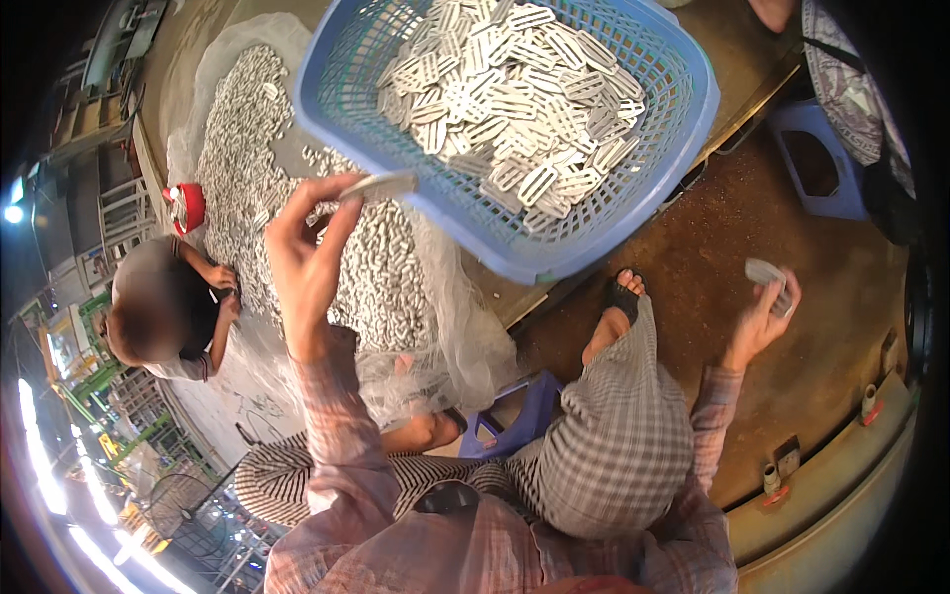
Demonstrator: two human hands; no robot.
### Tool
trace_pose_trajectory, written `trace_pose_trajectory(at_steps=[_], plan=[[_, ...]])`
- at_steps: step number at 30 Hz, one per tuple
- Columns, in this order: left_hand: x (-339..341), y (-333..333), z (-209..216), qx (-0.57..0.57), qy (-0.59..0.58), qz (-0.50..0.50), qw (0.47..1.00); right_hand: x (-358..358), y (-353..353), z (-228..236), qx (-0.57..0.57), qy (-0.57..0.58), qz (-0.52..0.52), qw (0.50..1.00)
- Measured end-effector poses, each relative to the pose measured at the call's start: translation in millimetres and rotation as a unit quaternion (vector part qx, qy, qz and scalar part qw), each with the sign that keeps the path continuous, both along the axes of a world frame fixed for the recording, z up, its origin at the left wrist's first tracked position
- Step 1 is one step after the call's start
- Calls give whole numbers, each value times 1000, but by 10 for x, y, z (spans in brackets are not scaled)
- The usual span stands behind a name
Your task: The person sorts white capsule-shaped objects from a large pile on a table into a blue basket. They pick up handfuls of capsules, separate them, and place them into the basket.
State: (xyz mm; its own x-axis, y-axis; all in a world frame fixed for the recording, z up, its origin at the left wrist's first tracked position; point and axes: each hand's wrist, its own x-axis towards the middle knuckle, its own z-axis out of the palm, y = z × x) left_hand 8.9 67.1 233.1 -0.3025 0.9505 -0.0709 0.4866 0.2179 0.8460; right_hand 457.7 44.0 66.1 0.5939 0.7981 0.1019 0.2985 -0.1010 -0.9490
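Note:
My left hand (pixel 307 259) is raised at the near left of a blue plastic basket (pixel 500 247). Between its thumb and fingers it pinches a flat grey slotted piece (pixel 388 186), seen nearly edge-on by the basket's rim. Inside the basket lies a heap of similar pale, long oval slotted pieces (pixel 515 94). Out to the right, above the brown floor, my right hand (pixel 762 322) is closed on pale grey flat pieces (pixel 768 275); their exact number cannot be made out.
Left of the basket, many small silvery parts (pixel 381 282) are spread on a translucent plastic sheet (pixel 450 297). Another person (pixel 163 302) leans over that pile, near a red container (pixel 186 208). Blue stools (pixel 816 158) and metal pipework with red-handled valves (pixel 777 493) stand around.

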Motion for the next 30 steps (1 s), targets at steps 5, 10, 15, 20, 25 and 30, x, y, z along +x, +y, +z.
trace_pose_trajectory(at_steps=[5, 10, 15, 20, 25, 30], plan=[[-29, -1152, -30, 102, -552, 51, 826, -1480, 817, 1443, 198, -205, 278, 917], [365, -1727, -328, 64, -767, 93, 631, -1842, 518, 1991, 31, -204, 470, 858], [623, -1861, -915, -96, -725, 31, 681, -1500, -183, 2149, -138, -229, 585, 765], [490, -2133, -905, -10, -862, 99, 496, -1972, -594, 2429, -107, -54, 714, 690], [287, -2240, -719, 43, -787, 152, 597, -2543, -670, 2187, -96, -13, 605, 790], [388, -1816, -834, 35, -515, 196, 833, -2624, -764, 1289, -180, 142, 464, 856]])
